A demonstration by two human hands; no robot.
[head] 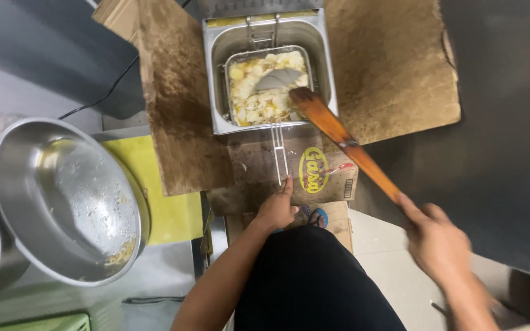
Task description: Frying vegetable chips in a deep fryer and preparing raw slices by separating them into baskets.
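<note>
A steel deep fryer point(322, 61) sits on cardboard ahead of me. Its wire basket point(233, 61) holds pale chips in bubbling oil. My left hand point(275, 208) grips the end of the basket's wire handle point(279, 153), which points toward me. My right hand point(438, 242) holds a long wooden spatula point(345, 138) by its handle. The spatula's blade tip rests at the basket's right near edge, touching the chips.
Stained brown cardboard point(394, 67) lies under and around the fryer. A large steel bowl point(62, 202) with crumbs leans at left over a yellow surface point(167, 214). A printed carton point(323, 175) lies below the fryer. A dark wall point(510, 122) stands right.
</note>
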